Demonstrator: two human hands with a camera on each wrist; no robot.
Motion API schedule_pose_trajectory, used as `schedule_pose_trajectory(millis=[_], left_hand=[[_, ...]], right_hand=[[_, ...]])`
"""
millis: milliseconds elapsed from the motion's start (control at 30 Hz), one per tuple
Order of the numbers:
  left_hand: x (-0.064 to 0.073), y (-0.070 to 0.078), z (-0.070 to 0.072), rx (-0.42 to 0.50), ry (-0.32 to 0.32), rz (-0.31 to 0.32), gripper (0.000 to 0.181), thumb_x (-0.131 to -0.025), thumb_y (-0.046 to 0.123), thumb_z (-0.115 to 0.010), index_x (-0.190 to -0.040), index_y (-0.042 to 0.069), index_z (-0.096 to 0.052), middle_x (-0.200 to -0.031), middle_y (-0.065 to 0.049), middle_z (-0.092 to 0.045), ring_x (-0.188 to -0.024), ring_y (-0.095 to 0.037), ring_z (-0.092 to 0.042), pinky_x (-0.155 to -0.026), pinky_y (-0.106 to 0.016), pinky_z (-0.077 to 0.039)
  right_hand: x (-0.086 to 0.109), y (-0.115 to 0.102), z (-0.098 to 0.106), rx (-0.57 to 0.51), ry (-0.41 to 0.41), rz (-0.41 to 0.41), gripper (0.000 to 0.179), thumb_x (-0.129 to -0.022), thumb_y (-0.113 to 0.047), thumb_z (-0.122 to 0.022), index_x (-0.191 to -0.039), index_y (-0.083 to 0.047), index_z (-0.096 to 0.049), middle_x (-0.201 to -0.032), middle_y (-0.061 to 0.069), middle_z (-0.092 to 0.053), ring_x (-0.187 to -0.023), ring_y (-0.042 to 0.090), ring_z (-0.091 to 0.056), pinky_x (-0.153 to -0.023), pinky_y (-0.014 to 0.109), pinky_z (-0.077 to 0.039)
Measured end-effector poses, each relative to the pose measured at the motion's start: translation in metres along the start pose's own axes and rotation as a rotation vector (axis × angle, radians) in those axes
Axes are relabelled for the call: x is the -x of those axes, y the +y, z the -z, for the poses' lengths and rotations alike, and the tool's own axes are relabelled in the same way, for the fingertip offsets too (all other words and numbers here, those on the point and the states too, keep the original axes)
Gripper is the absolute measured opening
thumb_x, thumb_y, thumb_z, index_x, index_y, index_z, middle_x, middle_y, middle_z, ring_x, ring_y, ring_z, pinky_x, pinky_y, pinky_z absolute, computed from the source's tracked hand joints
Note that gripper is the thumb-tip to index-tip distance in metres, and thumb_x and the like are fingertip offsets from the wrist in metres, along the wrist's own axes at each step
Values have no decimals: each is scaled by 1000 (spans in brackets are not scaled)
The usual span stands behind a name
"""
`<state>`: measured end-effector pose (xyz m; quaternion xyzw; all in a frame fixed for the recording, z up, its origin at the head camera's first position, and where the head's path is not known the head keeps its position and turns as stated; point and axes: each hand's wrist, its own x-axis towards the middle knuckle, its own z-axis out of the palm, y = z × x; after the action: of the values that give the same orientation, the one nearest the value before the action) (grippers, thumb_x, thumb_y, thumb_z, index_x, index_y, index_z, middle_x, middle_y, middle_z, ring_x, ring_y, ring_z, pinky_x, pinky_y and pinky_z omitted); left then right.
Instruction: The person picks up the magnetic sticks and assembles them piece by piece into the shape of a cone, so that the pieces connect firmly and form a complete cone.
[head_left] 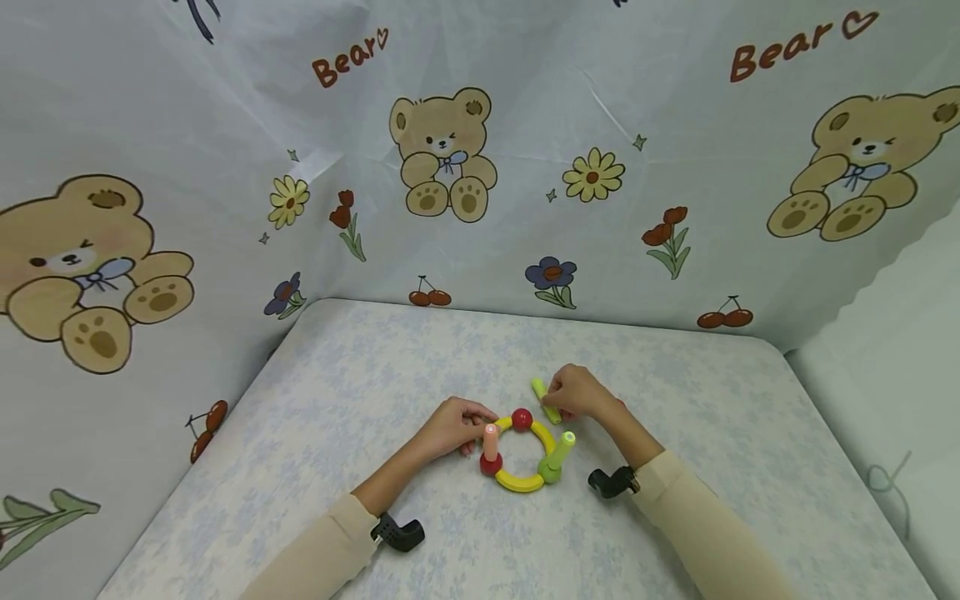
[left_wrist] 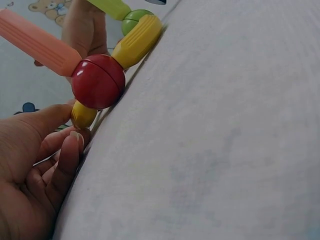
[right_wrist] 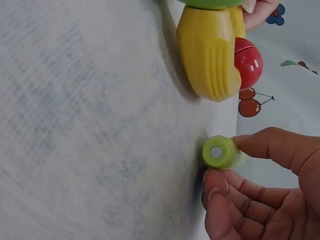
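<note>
A ring of yellow curved bars lies on the table, joined by a red ball at the back, a second red ball at front left and a green ball at front right. An orange-pink rod stands up from the front-left ball; a light green rod rises tilted from the green one. My left hand pinches the yellow bar beside the front-left ball between thumb and fingers. Behind the ring, my right hand pinches a loose light green rod close over the tabletop, its round end with a grey disc showing.
The table has a pale blue-patterned cover. A hanging cloth printed with bears and flowers stands behind and at the left. A small red thing shows partly behind the right wrist. Black wrist cameras hang below both wrists.
</note>
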<state>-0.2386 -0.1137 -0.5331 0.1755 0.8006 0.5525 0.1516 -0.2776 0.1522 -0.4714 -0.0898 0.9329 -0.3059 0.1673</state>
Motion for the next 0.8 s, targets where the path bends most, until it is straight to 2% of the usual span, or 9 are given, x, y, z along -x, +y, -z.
schedule_pose_trajectory(millis=[100, 233, 433, 600, 800], left_hand=[[-1, -1, 0, -4, -4, 0, 15, -94, 14, -73, -107, 11, -79, -75, -3, -70, -46, -14, -57, -44, -26, -50], [-2, -2, 1, -5, -9, -7, 15, -94, 15, -73, -107, 11, -79, -75, -3, -70, -46, -14, -57, -44, -27, -51], [-2, -2, 1, -14, -1, -8, 15, -93, 18, -75, -107, 12, -79, -74, -3, -70, -45, -14, -57, -44, -26, -50], [-2, -1, 1, -6, 1, 0, 15, -94, 16, -74, -106, 11, -79, -74, -3, -69, -45, -14, -57, -43, -27, -50], [-2, 0, 0, -12, 3, 3, 14, -94, 17, -73, -106, 11, -79, -74, -3, -69, -45, -13, -56, -44, -26, -50]], right_hand=[[5, 0, 2, -65, 27, 6, 15, -91, -16, -74, -88, -2, -68, -67, 8, -63, -57, 21, -61, -52, 27, -50], [11, 1, 4, -173, 76, 45, 19, -93, -17, -74, -99, -1, -67, -73, 6, -66, -61, 20, -63, -59, 31, -55], [19, 3, 3, -295, 130, 188, 20, -95, -16, -73, -105, -2, -65, -83, 5, -74, -77, 30, -72, -69, 39, -61], [23, 4, -1, -318, 138, 332, 18, -95, -16, -74, -104, -4, -66, -91, 4, -75, -85, 32, -73, -70, 33, -60], [25, 3, -4, -278, 140, 425, 16, -92, -16, -77, -106, -9, -72, -93, 1, -75, -85, 19, -70, -72, 30, -54]])
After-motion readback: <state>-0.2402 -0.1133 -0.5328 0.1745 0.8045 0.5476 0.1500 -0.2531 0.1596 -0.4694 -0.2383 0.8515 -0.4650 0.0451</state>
